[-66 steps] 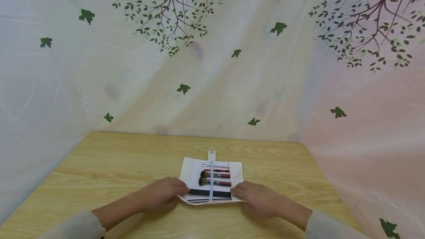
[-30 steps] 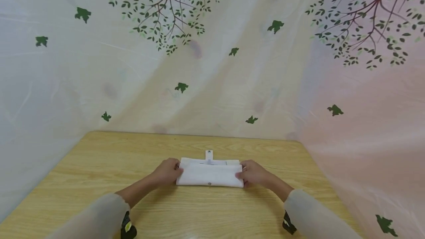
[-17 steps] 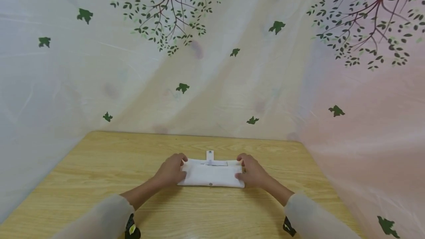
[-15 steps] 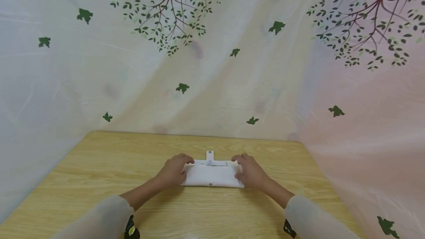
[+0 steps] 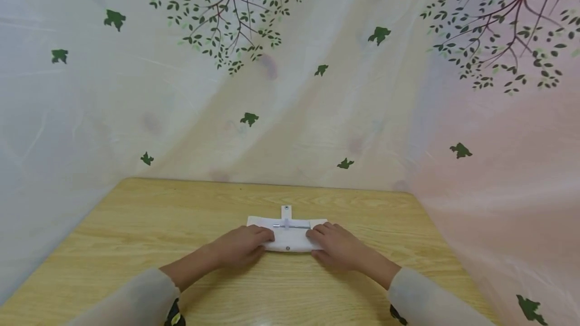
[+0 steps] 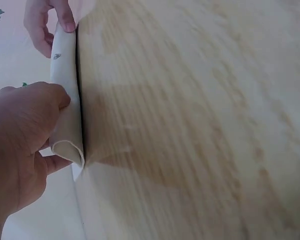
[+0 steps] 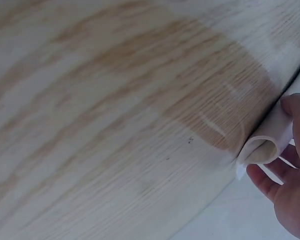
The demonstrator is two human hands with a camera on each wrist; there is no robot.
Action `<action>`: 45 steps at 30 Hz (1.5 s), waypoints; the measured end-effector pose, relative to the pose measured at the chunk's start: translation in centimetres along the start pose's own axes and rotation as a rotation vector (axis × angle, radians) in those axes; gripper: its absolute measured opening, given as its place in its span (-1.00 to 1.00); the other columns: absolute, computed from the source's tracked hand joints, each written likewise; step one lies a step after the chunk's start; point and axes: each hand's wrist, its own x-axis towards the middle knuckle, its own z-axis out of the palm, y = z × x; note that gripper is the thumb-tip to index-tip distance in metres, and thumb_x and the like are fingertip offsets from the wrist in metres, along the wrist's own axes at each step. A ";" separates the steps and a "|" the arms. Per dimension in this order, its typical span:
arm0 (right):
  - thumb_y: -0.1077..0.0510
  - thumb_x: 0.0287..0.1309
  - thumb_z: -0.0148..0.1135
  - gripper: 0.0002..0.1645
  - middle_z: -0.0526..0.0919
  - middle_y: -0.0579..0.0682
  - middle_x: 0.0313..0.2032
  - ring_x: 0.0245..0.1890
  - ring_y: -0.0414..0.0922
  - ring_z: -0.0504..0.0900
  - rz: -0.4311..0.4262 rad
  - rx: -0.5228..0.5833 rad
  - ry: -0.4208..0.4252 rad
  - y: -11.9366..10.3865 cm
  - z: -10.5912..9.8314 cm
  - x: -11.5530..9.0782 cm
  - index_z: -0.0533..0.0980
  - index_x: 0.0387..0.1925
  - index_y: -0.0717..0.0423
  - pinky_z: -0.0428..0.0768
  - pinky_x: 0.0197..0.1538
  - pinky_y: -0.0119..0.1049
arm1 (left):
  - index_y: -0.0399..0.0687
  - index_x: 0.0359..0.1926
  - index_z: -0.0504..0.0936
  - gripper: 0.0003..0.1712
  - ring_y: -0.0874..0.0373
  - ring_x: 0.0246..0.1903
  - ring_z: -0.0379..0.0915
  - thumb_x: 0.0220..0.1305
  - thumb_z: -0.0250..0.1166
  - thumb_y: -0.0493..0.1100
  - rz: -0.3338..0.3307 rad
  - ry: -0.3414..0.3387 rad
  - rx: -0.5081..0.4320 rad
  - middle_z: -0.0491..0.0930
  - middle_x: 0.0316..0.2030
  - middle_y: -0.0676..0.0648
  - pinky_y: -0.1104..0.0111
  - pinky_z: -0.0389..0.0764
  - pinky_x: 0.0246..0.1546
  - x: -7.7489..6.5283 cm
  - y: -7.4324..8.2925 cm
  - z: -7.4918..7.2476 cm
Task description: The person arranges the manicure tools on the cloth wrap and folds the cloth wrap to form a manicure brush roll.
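Observation:
A white makeup brush roll (image 5: 288, 239) lies partly rolled up on the table, its near side curled over. On its uncovered far strip, a thin silver tool (image 5: 296, 226) shows under a band. The strap (image 5: 286, 211) with its snap points away from me. My left hand (image 5: 242, 245) grips the roll's left part, fingers over the top. My right hand (image 5: 337, 248) holds the right part likewise. In the left wrist view, the roll's end (image 6: 67, 150) forms a hollow loop beside my thumb. The right wrist view shows the other curled end (image 7: 265, 145) between the right fingers and thumb. The brushes are hidden inside.
The wood-grain table (image 5: 181, 205) spreads around the roll on all sides. Behind it hangs a pale curtain (image 5: 290, 150) printed with trees and green leaves. Dark wrist devices (image 5: 174, 313) show below the sleeves.
The brush roll lay spread with brushes showing; its near edge was folded away from me over them and is now curled more tightly. Both hands have shifted inward along it, and the silver tool shows again.

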 end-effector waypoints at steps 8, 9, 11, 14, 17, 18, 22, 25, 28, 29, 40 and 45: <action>0.10 0.46 0.22 -0.63 0.72 0.08 -0.06 -0.11 -0.01 0.70 0.036 0.029 0.026 0.6 -0.1 0.8 0.52 0.19 0.14 0.66 -0.03 -0.08 | -0.21 0.07 0.61 -0.79 0.11 -0.13 0.64 0.50 0.16 -0.32 -0.158 0.009 -0.184 0.71 -0.08 -0.12 0.20 0.66 -0.09 1.2 -1.0 -0.7; 0.10 0.47 0.21 -0.64 0.73 0.08 -0.08 -0.14 -0.03 0.71 0.046 0.057 0.031 0.8 -0.1 1.0 0.52 0.19 0.15 0.67 -0.07 -0.09 | -0.22 0.04 0.62 -0.81 0.14 -0.15 0.63 0.51 0.17 -0.30 -0.181 0.017 -0.221 0.72 -0.10 -0.11 0.21 0.65 -0.11 1.3 -1.3 -0.8; 0.12 0.49 0.17 -0.66 0.74 0.07 -0.10 -0.19 -0.07 0.71 0.055 0.129 0.042 1.3 -0.2 1.3 0.52 0.18 0.16 0.67 -0.12 -0.11 | -0.23 0.00 0.64 -0.82 0.19 -0.21 0.60 0.52 0.18 -0.27 -0.214 0.034 -0.277 0.72 -0.14 -0.08 0.24 0.64 -0.16 1.6 -2.0 -0.8; 0.14 0.52 0.12 -0.69 0.74 0.06 -0.07 -0.18 -0.11 0.69 0.072 0.254 0.061 2.2 -0.3 1.9 0.52 0.16 0.18 0.66 -0.10 -0.11 | -0.27 -0.03 0.65 -0.81 0.22 -0.30 0.54 0.52 0.19 -0.23 -0.251 0.051 -0.324 0.71 -0.21 -0.07 0.26 0.61 -0.22 1.9 -3.0 -0.8; 0.16 0.55 0.06 -0.69 0.72 0.07 -0.03 -0.13 -0.09 0.68 0.079 0.360 0.068 3.0 -0.2 2.6 0.52 0.16 0.22 0.64 -0.05 -0.07 | -0.30 -0.02 0.65 -0.78 0.19 -0.27 0.55 0.52 0.19 -0.22 -0.304 0.049 -0.354 0.71 -0.20 -0.09 0.24 0.60 -0.19 2.4 -3.8 -0.7; 0.16 0.56 0.05 -0.69 0.71 0.08 -0.02 -0.10 -0.07 0.68 0.082 0.390 0.069 3.2 -0.2 2.8 0.53 0.16 0.23 0.64 -0.03 -0.05 | -0.31 -0.02 0.65 -0.78 0.15 -0.25 0.58 0.51 0.19 -0.23 -0.319 0.047 -0.359 0.71 -0.19 -0.11 0.21 0.61 -0.17 2.5 -4.0 -0.7; 0.17 0.58 -0.01 -0.66 0.69 0.11 0.03 0.00 -0.01 0.66 0.107 0.474 0.051 4.0 -0.1 3.7 0.52 0.17 0.28 0.60 0.06 0.01 | -0.34 -0.01 0.66 -0.78 -0.04 -0.07 0.63 0.50 0.20 -0.25 -0.409 0.024 -0.374 0.71 -0.12 -0.18 0.07 0.62 -0.01 3.1 -4.5 -0.6; 0.16 0.59 -0.02 -0.65 0.68 0.11 0.03 0.01 -0.01 0.64 0.141 0.507 0.031 4.5 -0.1 4.3 0.52 0.18 0.28 0.58 0.08 0.03 | -0.33 0.01 0.65 -0.77 -0.13 0.02 0.62 0.50 0.20 -0.26 -0.475 0.003 -0.376 0.70 -0.06 -0.21 0.00 0.59 0.07 3.5 -4.6 -0.6; 0.15 0.59 -0.03 -0.65 0.68 0.11 0.02 0.01 -0.01 0.63 0.173 0.517 0.018 4.9 0.1 4.7 0.52 0.18 0.26 0.57 0.09 0.03 | -0.30 0.03 0.65 -0.76 -0.16 0.07 0.60 0.50 0.20 -0.24 -0.515 -0.014 -0.375 0.69 -0.02 -0.23 -0.01 0.56 0.11 3.8 -4.6 -0.8; 0.14 0.59 -0.03 -0.65 0.68 0.10 0.02 0.00 -0.01 0.63 0.180 0.519 0.016 5.0 0.1 4.8 0.52 0.18 0.26 0.57 0.09 0.03 | -0.29 0.04 0.64 -0.76 -0.16 0.08 0.59 0.51 0.19 -0.23 -0.526 -0.023 -0.377 0.69 -0.01 -0.23 -0.02 0.55 0.12 3.8 -4.6 -0.8; 0.08 0.56 0.05 -0.65 0.66 0.07 -0.08 -0.08 -0.03 0.60 0.190 0.533 0.028 4.9 0.0 4.6 0.52 0.10 0.28 0.56 0.04 0.02 | -0.29 0.11 0.57 -0.48 -0.05 -0.03 0.58 0.37 0.39 0.04 -0.474 -0.084 -0.383 0.67 -0.05 -0.16 0.06 0.56 0.06 3.8 -4.6 -1.2; -0.12 0.35 0.33 -0.43 0.66 -0.02 -0.10 -0.16 -0.12 0.57 0.217 0.509 -0.023 4.3 -0.1 4.1 0.50 0.14 0.23 0.56 -0.05 -0.09 | -0.31 0.17 0.54 -0.40 -0.09 0.05 0.57 0.31 0.45 0.02 -0.462 -0.100 -0.369 0.65 0.01 -0.19 0.05 0.54 0.12 3.8 -4.6 -1.3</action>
